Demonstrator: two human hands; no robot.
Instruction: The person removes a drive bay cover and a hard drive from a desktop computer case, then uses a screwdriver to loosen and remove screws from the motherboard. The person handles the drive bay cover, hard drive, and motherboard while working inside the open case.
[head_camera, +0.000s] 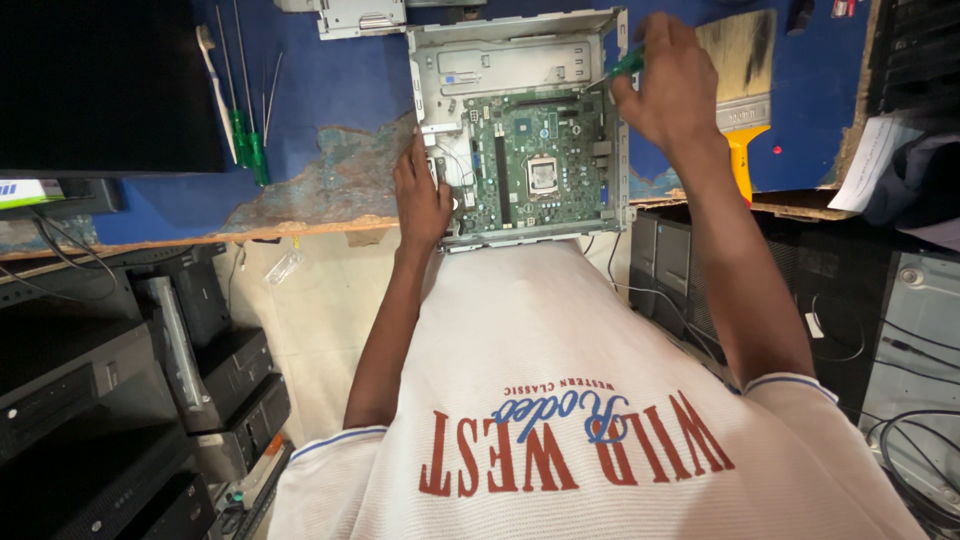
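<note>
While the open computer case (520, 130) lies flat at the near edge of the blue workbench (340, 90), its green motherboard (530, 160) facing up and the bare processor socket (542, 176) near the middle, treat that board as the thing to protect. Your right hand (672, 92) is closed around a green-handled screwdriver (628, 64) at the case's right wall, near the far corner; the tip is hidden behind the metal lip, so I cannot tell which screw or clip it meets. Keep the shaft upright and press straight along it, since a slip here would probably run the tip across the board. Your left hand (422, 195) rests with fingers loosely spread on the case's left side, palm down, gripping nothing; it looks well placed to stop the case sliding, so lean a little weight through it. The case overhangs the worn table edge slightly towards your body, so watch that it does not tip.

Further out, two spare green screwdrivers (248, 140) and a toothbrush (215, 85) lie on the bench to the left, well apart from the case. A wide paintbrush (742, 90) with a yellow handle sits just beyond your right wrist. Stacked dark computer cases (200, 350) stand on the floor at your left.
</note>
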